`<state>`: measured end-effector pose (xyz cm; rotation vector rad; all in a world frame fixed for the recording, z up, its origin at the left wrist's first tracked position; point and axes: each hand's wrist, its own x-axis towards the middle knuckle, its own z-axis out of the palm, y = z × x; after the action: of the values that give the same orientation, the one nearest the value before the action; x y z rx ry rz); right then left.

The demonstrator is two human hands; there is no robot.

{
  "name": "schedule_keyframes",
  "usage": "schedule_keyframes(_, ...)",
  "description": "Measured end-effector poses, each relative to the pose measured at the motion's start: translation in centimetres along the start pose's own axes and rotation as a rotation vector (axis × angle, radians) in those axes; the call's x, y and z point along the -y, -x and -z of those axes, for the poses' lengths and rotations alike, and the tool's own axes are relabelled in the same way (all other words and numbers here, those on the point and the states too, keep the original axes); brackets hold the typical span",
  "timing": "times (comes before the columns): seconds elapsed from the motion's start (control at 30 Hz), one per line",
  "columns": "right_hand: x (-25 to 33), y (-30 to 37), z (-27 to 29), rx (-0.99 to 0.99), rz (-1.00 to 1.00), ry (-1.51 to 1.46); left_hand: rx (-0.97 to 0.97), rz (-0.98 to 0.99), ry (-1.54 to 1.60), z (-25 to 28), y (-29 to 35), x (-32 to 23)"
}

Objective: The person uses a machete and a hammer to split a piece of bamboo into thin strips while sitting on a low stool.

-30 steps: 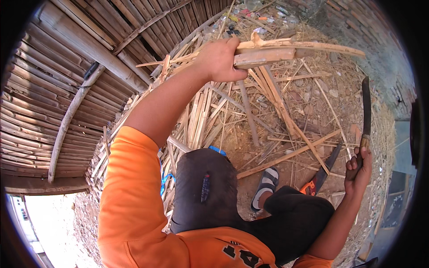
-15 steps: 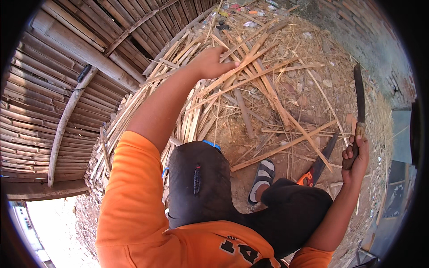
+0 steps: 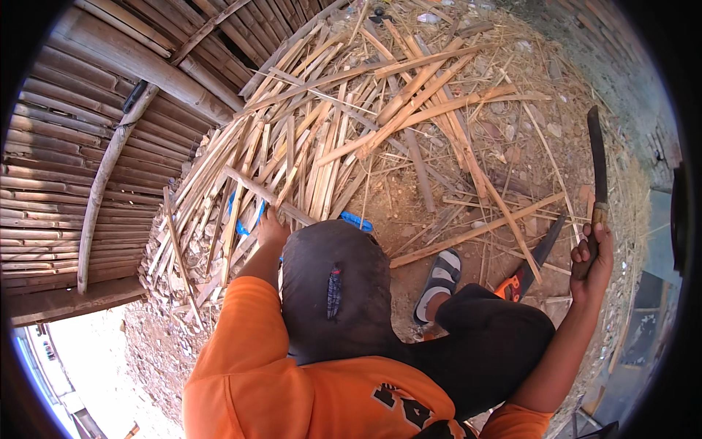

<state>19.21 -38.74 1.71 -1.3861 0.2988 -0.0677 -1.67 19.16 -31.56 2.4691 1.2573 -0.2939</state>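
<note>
My right hand (image 3: 592, 260) is wrapped round the wooden handle of a machete (image 3: 597, 157), whose dark blade points up and away from me. Down beside my left knee is my left hand (image 3: 273, 233), its fingertips at the lower edge of a thick wooden stick (image 3: 259, 186). The knee and the angle hide much of its grip, so I cannot make out whether it holds the stick. Bits of blue plastic (image 3: 235, 214) show around that hand. Split wood strips (image 3: 329, 161) lie in a loose pile beyond it.
A hand saw (image 3: 537, 252) with an orange and black handle lies near my sandalled foot (image 3: 439, 282). Longer wood strips (image 3: 431, 110) cross over the straw-littered ground. A bamboo wall (image 3: 73, 175) stands at left, a rough masonry wall (image 3: 629, 88) at far right.
My left hand has drawn back from the crossed strips at the far side to the stick beside my knee. The machete stays in my right hand, and the view has shifted slightly.
</note>
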Motion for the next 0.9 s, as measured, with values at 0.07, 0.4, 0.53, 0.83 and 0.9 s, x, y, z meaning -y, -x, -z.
schedule_keyframes(0.07, 0.1, 0.1, -1.2, 0.015, -0.018, 0.0, 0.003, 0.079, -0.022, -1.0, -0.3, 1.7)
schedule_keyframes(0.4, 0.2, 0.5, -3.5, 0.041, -0.03, 0.02, -0.162, -0.25, 0.075, -0.3, -1.1, 2.6)
schedule_keyframes(0.53, 0.4, 0.9, -4.7, 0.074, -0.038, 0.03, -0.339, -0.517, 0.245, 6.4, -3.7, -6.1)
schedule_keyframes(0.83, 0.6, 1.8, -5.4, 0.106, -0.026, 0.106, -0.35, -0.741, 0.253, 15.3, -5.3, -18.1)
schedule_keyframes(0.9, 0.3, 1.5, -4.6, 0.081, -0.026, 0.105, -0.221, -0.619, 0.232, 11.5, -3.9, -14.3)
